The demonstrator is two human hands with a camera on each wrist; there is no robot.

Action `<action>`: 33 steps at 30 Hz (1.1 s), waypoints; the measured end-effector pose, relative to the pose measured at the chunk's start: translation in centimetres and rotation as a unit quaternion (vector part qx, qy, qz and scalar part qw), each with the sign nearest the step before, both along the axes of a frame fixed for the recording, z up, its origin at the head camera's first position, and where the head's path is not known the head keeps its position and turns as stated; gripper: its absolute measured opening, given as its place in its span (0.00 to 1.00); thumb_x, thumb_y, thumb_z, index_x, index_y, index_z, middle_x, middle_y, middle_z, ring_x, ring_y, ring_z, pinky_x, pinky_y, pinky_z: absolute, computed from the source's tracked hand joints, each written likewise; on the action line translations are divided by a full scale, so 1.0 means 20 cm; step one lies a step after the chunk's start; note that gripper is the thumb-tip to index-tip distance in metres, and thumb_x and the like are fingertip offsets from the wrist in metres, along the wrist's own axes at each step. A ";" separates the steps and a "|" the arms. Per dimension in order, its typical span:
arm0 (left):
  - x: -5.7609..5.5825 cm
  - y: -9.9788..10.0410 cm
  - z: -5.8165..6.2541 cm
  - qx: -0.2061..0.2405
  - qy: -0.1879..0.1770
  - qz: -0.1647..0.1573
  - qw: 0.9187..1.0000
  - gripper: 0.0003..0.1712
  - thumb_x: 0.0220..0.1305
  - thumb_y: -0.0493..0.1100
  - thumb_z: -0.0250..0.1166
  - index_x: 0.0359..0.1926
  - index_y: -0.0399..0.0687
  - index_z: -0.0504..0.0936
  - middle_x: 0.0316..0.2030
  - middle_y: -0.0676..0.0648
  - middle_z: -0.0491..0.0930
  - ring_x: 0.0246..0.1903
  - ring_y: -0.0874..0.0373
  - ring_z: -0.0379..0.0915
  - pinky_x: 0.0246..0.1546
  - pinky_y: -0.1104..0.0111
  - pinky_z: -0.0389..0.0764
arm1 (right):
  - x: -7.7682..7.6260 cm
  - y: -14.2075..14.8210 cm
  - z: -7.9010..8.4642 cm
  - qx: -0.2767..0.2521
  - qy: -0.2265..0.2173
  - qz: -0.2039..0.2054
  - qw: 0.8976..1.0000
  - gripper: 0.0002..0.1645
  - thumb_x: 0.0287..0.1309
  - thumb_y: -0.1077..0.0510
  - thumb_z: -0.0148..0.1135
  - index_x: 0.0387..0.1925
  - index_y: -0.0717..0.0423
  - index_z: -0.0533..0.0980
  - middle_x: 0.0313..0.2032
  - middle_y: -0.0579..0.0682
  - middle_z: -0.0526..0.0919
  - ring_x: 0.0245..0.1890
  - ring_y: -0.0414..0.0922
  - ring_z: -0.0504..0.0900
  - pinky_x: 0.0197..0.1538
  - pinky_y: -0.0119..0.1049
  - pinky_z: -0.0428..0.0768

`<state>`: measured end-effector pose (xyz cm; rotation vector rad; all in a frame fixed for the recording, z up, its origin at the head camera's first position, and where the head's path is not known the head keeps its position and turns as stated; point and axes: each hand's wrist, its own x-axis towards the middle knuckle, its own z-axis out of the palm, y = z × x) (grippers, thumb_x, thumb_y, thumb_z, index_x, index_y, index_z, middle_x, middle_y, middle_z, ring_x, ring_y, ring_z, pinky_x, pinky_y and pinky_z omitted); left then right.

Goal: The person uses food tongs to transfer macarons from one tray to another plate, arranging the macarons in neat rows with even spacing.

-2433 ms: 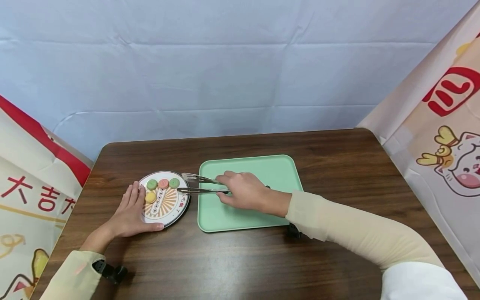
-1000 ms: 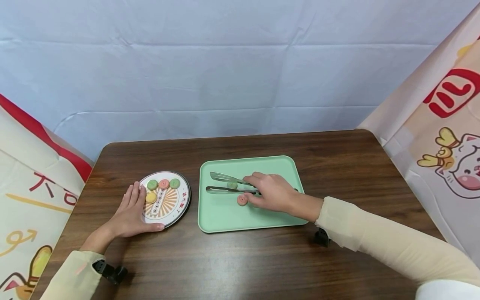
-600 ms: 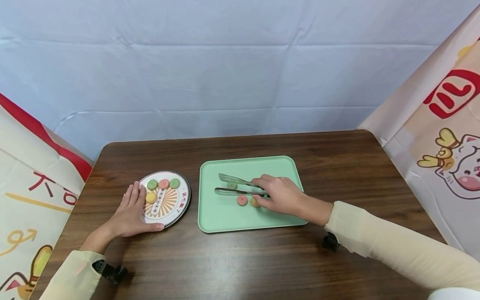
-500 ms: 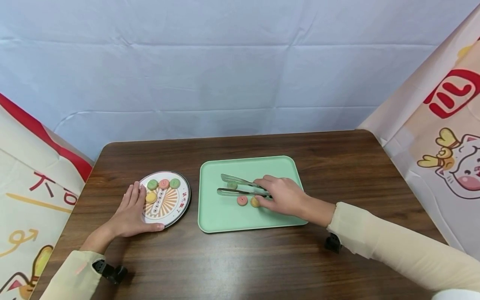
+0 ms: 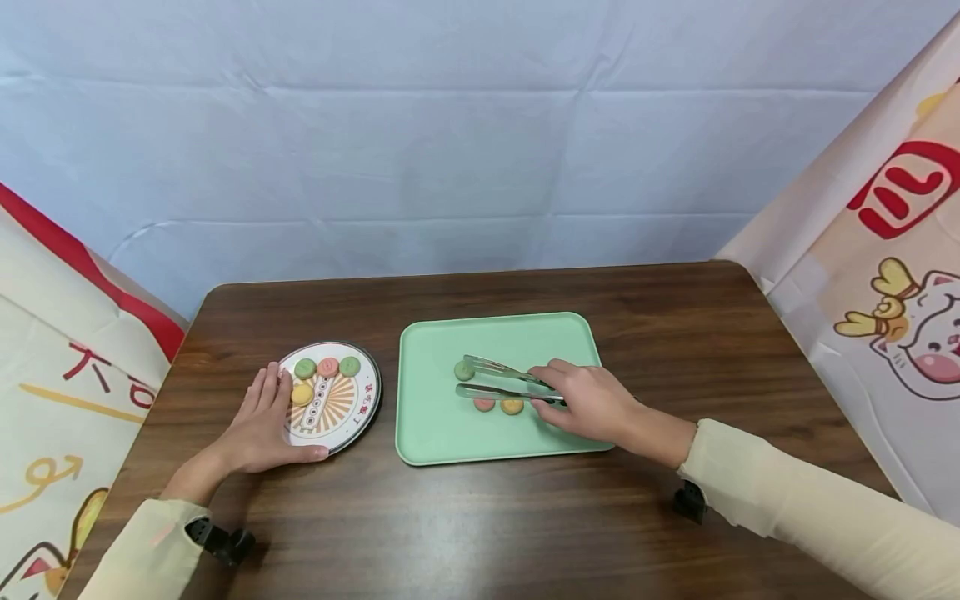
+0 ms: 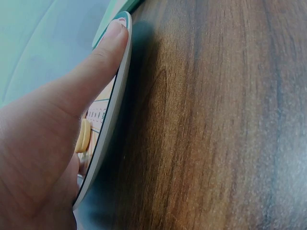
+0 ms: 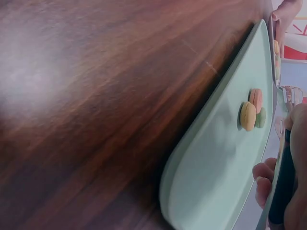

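Observation:
My left hand (image 5: 258, 425) rests with straight fingers on the left rim of a round white patterned plate (image 5: 362, 421). That plate bears a yellow macaron (image 5: 302, 394), a pink macaron (image 5: 327, 367) and two green ones. In the left wrist view the thumb (image 6: 96, 67) lies along the plate's edge. My right hand (image 5: 592, 404) holds metal tongs (image 5: 498, 393) over the light green tray (image 5: 435, 442), their arms spread and tips pointing left. By the tips lie a green macaron (image 5: 464, 370), a partly covered pink macaron (image 5: 484, 405) and a yellow macaron (image 5: 512, 407).
Both plate and tray sit on a dark wooden table (image 5: 465, 533), with a gap of bare wood between them. A pale cloth backdrop (image 5: 480, 167) hangs behind the table, and printed cloths hang at both sides.
The right hand and tongs have moved right, from the plate's right edge to over the tray. The tray's macarons have come into sight as the hand uncovered them. The left hand stays put.

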<state>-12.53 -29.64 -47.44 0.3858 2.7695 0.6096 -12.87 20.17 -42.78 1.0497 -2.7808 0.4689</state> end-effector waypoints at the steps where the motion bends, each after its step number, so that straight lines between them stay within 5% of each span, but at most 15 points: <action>1: 0.00 0.00 0.00 0.005 0.001 -0.001 1.000 0.85 0.45 0.77 0.73 0.76 0.22 0.34 0.77 0.26 0.22 0.76 0.31 0.16 0.72 0.36 0.32 | 0.00 0.01 0.00 -0.001 0.004 0.000 1.000 0.22 0.62 0.51 0.69 0.53 0.59 0.82 0.36 0.49 0.83 0.22 0.33 0.70 0.24 0.29 0.72; 33: 0.00 0.01 0.02 -0.002 -0.009 0.003 1.000 0.85 0.45 0.75 0.73 0.76 0.21 0.34 0.77 0.26 0.22 0.76 0.32 0.16 0.72 0.35 0.34 | 0.04 0.31 0.00 -0.011 0.038 0.040 0.998 0.22 0.56 0.55 0.72 0.53 0.56 0.83 0.34 0.44 0.81 0.19 0.25 0.63 0.23 0.26 0.69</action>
